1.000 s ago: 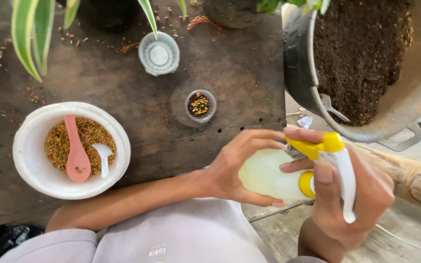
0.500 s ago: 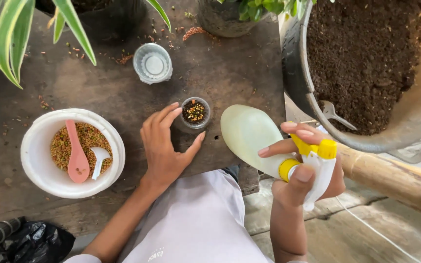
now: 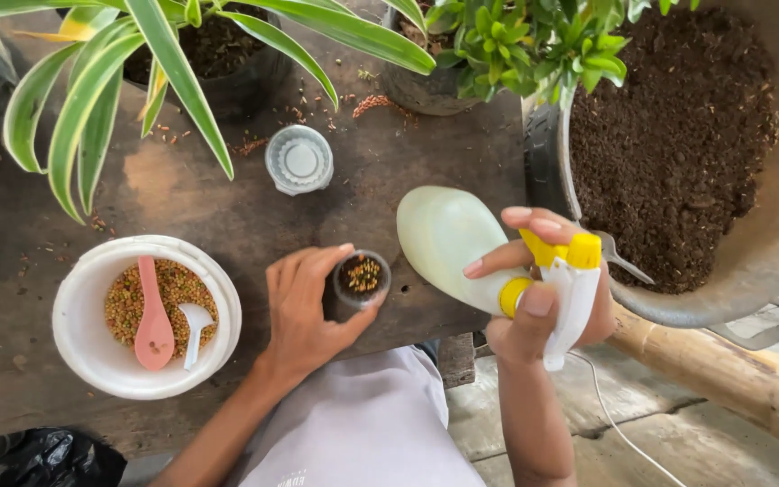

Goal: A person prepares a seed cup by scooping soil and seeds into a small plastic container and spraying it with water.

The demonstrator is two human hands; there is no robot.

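My left hand (image 3: pixel 304 307) wraps around a small dark pot (image 3: pixel 360 281) that stands on the dark wooden table (image 3: pixel 209 198); soil and coloured granules fill the pot. My right hand (image 3: pixel 547 307) holds a pale green spray bottle (image 3: pixel 448 236) by its white and yellow trigger head (image 3: pixel 568 275). The bottle lies tilted, its base pointing up-left, just right of the small pot. My fingers are on the trigger and neck.
A white bowl (image 3: pixel 92 352) of granules with a pink spoon (image 3: pixel 151 317) and a white spoon (image 3: pixel 195 323) sits at the left. A clear plastic cup (image 3: pixel 299 160) stands behind. A big metal basin of soil (image 3: pixel 678 135), potted plants (image 3: pixel 462 63) and a bamboo pole (image 3: pixel 723 374) surround the table.
My left hand let go of the bottle, moved left and closed around the small pot. My right hand now carries the bottle alone, slightly higher and to the right.
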